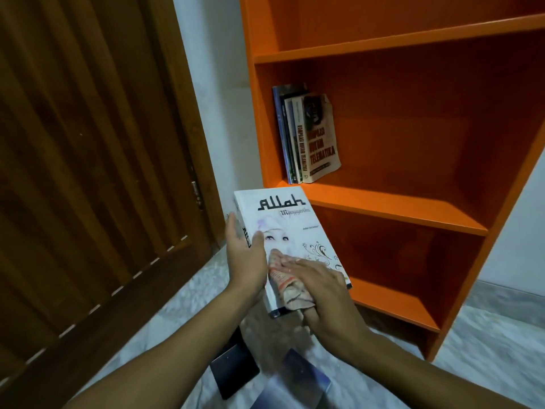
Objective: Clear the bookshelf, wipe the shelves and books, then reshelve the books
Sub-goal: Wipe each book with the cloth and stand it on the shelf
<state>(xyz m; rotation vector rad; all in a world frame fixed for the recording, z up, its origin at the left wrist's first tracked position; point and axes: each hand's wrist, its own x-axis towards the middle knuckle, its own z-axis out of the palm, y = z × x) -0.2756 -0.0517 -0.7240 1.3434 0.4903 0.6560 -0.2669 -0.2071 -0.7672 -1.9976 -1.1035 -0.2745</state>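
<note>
Left hand (244, 255) cradling spine edge of white "Allah" book (290, 231), centre frame. Right hand (323, 293) pressing patterned cloth (287, 286) flat on cover. Orange bookshelf (398, 202) at 2 o'clock, few books upright (306, 137) on mid shelf. Dark books on floor (236, 370) at 6. Wooden door (88, 172) at 9.

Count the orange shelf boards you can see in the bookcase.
4: the top board, the board with books, a bare one below, and a corner at the frame's top. Others may be out of frame.

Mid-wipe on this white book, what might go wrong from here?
The left hand only grips the white book by its spine edge, so pressing the cloth with the right hand may tip it loose. It would land on the books on the floor below.
</note>
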